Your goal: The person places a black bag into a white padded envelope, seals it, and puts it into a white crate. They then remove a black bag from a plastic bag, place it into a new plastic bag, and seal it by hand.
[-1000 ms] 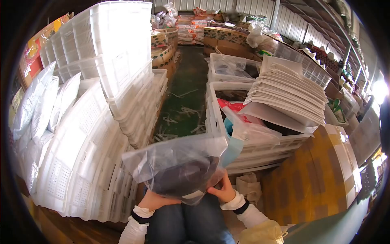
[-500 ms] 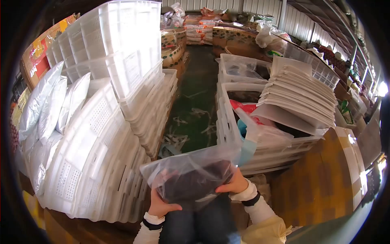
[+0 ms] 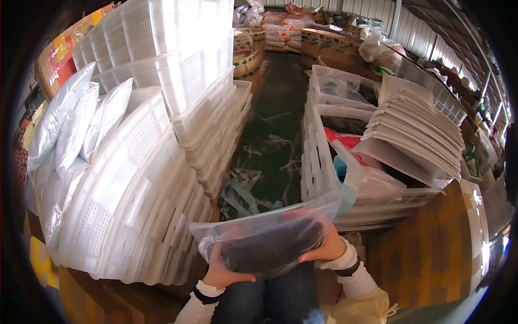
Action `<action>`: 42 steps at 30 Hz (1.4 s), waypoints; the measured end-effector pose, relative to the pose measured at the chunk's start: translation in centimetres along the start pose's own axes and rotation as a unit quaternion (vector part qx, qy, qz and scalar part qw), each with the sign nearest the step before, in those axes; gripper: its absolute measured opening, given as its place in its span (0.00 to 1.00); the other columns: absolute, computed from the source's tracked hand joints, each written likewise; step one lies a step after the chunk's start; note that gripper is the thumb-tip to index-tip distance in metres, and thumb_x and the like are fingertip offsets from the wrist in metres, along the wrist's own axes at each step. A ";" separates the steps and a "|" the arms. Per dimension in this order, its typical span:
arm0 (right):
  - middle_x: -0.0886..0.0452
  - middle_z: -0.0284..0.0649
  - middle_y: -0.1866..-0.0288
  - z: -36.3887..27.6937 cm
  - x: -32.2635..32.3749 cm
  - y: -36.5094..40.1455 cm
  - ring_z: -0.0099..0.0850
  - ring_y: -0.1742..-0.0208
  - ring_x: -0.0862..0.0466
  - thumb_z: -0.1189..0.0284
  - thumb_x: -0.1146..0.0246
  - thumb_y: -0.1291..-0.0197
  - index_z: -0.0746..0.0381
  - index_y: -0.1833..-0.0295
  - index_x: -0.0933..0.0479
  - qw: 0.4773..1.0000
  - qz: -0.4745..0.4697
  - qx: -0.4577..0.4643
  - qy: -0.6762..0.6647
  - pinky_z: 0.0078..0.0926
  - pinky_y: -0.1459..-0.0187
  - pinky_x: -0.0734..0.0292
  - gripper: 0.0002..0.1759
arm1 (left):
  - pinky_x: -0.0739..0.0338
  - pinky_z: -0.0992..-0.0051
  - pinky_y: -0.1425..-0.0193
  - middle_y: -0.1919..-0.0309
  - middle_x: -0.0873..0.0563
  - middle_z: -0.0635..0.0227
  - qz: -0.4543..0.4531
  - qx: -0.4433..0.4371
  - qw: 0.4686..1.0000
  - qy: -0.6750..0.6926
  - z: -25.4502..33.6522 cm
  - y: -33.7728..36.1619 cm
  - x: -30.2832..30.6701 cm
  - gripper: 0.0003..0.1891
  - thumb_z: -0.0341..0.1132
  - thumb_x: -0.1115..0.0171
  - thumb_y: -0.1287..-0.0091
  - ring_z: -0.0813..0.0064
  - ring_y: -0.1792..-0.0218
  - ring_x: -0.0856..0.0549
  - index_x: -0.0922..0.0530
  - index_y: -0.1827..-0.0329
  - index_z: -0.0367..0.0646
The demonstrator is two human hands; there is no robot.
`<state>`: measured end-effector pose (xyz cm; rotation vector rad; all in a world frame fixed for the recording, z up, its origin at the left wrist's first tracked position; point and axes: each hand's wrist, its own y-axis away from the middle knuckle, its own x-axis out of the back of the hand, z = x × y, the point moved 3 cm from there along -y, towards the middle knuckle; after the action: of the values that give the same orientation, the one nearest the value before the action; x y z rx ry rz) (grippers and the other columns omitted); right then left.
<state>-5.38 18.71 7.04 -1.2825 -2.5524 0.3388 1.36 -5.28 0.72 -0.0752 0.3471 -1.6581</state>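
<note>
Both my hands hold a clear plastic bag [image 3: 270,243] above my lap, with a dark brown, flat mass inside it. My left hand [image 3: 224,270] grips its left end, thumb across the near face and fingers behind the film. At the right end my right hand [image 3: 326,245] clasps it the same way, the fingers showing blurred through the plastic. The bag's upper edge is loose and slants up toward the right. What the dark contents are, I cannot make out.
Stacked white plastic crates [image 3: 135,216] rise on the left, silvery packets [image 3: 59,135] beside them. On the right, more crates [image 3: 324,162] carry a pile of white sheets [image 3: 413,127]. A taped cardboard box [image 3: 426,248] stands near right. Plastic scraps [image 3: 243,178] litter the green floor [image 3: 275,113].
My view has shifted, so the surroundings sit farther right in it. The bag, still in both hands, has moved slightly right and its dark contents look more level and spread out.
</note>
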 end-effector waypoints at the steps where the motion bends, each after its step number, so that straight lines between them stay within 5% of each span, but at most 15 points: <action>1: 0.28 0.40 0.43 0.1 -0.2 -0.1 0.31 0.40 0.30 0.69 0.20 0.64 0.65 0.37 0.35 1.000 0.001 0.002 -0.002 0.31 0.39 0.37 0.46 | 0.39 0.69 0.32 0.42 0.27 0.61 0.002 -0.030 1.000 -0.001 0.2 -0.1 -0.2 0.48 0.30 0.17 0.64 0.69 0.40 0.29 0.37 0.37 0.39; 3: 0.28 0.39 0.42 0.8 -0.1 -0.1 0.30 0.40 0.30 0.69 0.20 0.64 0.65 0.37 0.35 1.000 -0.003 -0.014 0.000 0.30 0.39 0.36 0.46 | 0.36 0.70 0.34 0.42 0.27 0.62 0.006 -0.092 0.996 -0.004 0.8 -0.6 -1.1 0.48 0.29 0.18 0.64 0.70 0.41 0.29 0.37 0.37 0.39; 9: 0.28 0.40 0.42 4.3 1.2 0.2 0.28 0.42 0.29 0.71 0.20 0.66 0.67 0.38 0.35 0.996 -0.021 -0.077 -0.030 0.29 0.40 0.35 0.47 | 0.33 0.72 0.38 0.45 0.26 0.64 -0.080 0.137 0.986 -0.052 0.1 -2.4 -1.2 0.46 0.27 0.19 0.63 0.71 0.42 0.28 0.36 0.38 0.38; 15: 0.29 0.40 0.41 5.5 1.1 2.9 0.31 0.42 0.28 0.72 0.20 0.66 0.67 0.36 0.37 0.997 0.064 -0.045 -0.022 0.32 0.41 0.32 0.49 | 0.30 0.73 0.40 0.46 0.23 0.64 -0.049 0.045 0.996 -0.061 0.5 -3.2 -2.0 0.43 0.28 0.19 0.63 0.74 0.46 0.25 0.32 0.40 0.36; 19: 0.30 0.42 0.40 7.6 -1.0 6.3 0.33 0.41 0.29 0.71 0.19 0.67 0.66 0.36 0.38 0.983 0.135 -0.092 -0.089 0.33 0.40 0.32 0.50 | 0.31 0.73 0.40 0.49 0.22 0.64 -0.218 0.101 0.962 -0.129 4.6 -6.4 -2.4 0.41 0.28 0.19 0.63 0.74 0.47 0.24 0.30 0.42 0.35; 21: 0.30 0.42 0.40 6.3 -1.8 5.8 0.34 0.39 0.30 0.71 0.19 0.68 0.66 0.36 0.38 0.983 0.149 -0.081 -0.074 0.33 0.39 0.34 0.51 | 0.27 0.74 0.45 0.57 0.16 0.67 -0.225 0.073 0.963 -0.127 5.9 -6.9 -2.3 0.32 0.27 0.20 0.62 0.75 0.56 0.19 0.24 0.50 0.33; 22: 0.30 0.42 0.39 5.2 -2.3 5.4 0.34 0.39 0.31 0.71 0.19 0.68 0.66 0.36 0.38 0.988 0.141 -0.056 -0.020 0.33 0.38 0.35 0.51 | 0.28 0.74 0.42 0.51 0.19 0.65 -0.224 0.133 0.962 -0.079 5.7 -6.5 -1.8 0.38 0.26 0.19 0.64 0.74 0.50 0.21 0.28 0.45 0.34; 24: 0.31 0.43 0.39 4.5 -2.7 4.5 0.35 0.36 0.33 0.70 0.19 0.66 0.66 0.36 0.39 0.992 0.094 -0.040 0.069 0.33 0.35 0.40 0.51 | 0.29 0.73 0.41 0.48 0.21 0.64 -0.189 0.119 0.970 -0.101 5.6 -6.3 -0.5 0.43 0.26 0.19 0.65 0.73 0.47 0.23 0.31 0.41 0.35; 27: 0.33 0.44 0.37 5.2 -3.8 2.8 0.36 0.36 0.33 0.68 0.19 0.66 0.67 0.34 0.42 0.991 0.090 -0.046 -0.091 0.33 0.35 0.40 0.53 | 0.31 0.71 0.38 0.43 0.25 0.62 -0.169 0.111 0.970 -0.134 5.0 -5.9 1.4 0.49 0.25 0.18 0.67 0.72 0.42 0.28 0.37 0.37 0.36; 36: 0.37 0.47 0.33 5.0 -2.2 3.0 0.39 0.34 0.35 0.66 0.20 0.64 0.66 0.32 0.46 0.982 -0.043 -0.019 0.182 0.34 0.33 0.42 0.56 | 0.32 0.70 0.37 0.45 0.24 0.61 -0.128 0.181 0.974 -0.051 0.4 -1.9 1.5 0.42 0.25 0.21 0.60 0.72 0.42 0.27 0.34 0.39 0.34; 40: 0.31 0.45 0.38 -0.7 -2.0 1.7 0.36 0.36 0.32 0.66 0.19 0.65 0.64 0.32 0.43 0.995 0.083 0.036 -0.048 0.32 0.35 0.40 0.55 | 0.36 0.69 0.34 0.44 0.25 0.59 -0.143 0.137 0.974 -0.107 0.6 -1.1 1.5 0.47 0.28 0.20 0.61 0.69 0.41 0.28 0.37 0.36 0.36; 42: 0.29 0.44 0.40 -0.7 -2.5 1.6 0.34 0.38 0.31 0.67 0.19 0.66 0.64 0.34 0.39 0.998 0.062 0.003 0.013 0.31 0.37 0.38 0.52 | 0.38 0.68 0.32 0.42 0.26 0.58 -0.139 0.084 0.983 -0.080 1.9 -1.6 2.2 0.50 0.31 0.18 0.62 0.68 0.40 0.28 0.40 0.34 0.37</action>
<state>-2.53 17.70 6.84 -1.4378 -2.4544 0.3516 0.07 -7.70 2.65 -0.1335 0.0751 -1.9383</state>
